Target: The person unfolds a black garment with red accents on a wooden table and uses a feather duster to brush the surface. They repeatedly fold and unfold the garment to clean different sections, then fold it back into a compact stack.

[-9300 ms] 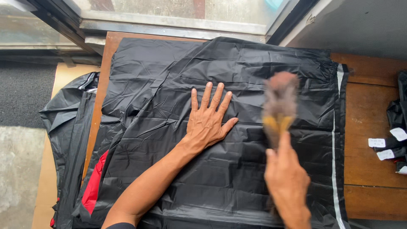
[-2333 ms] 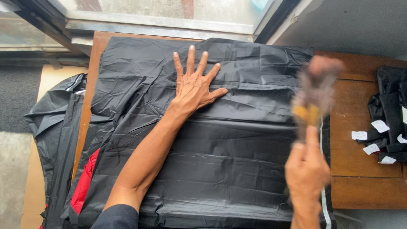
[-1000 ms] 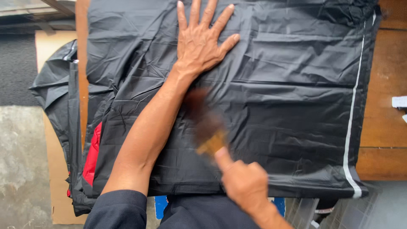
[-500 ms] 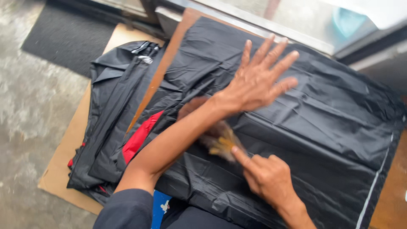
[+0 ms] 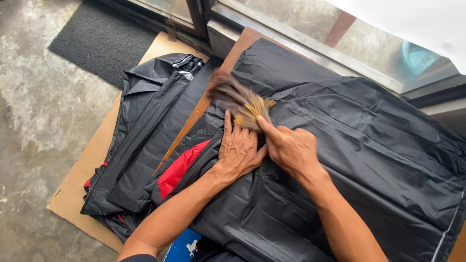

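A black shiny garment (image 5: 359, 140) lies spread over a wooden table (image 5: 245, 39). My left hand (image 5: 238, 150) presses flat on the garment near its left edge, fingers apart. My right hand (image 5: 291, 148), just to the right of it, grips a brush (image 5: 240, 99) with a yellow ferrule and dark bristles. The brush is blurred and its bristles reach toward the garment's left edge. A red lining (image 5: 179, 167) shows at the garment's lower left.
A pile of folded black garments (image 5: 141, 140) lies on cardboard (image 5: 73, 199) on the concrete floor at the left. A dark doormat (image 5: 102, 41) lies beyond it. A window frame (image 5: 310, 43) runs behind the table. A blue object (image 5: 187, 245) shows below the table edge.
My left hand has drawn back from the garment's middle to its left edge. My right hand has carried the brush up and left past it. The view has swung toward the floor.
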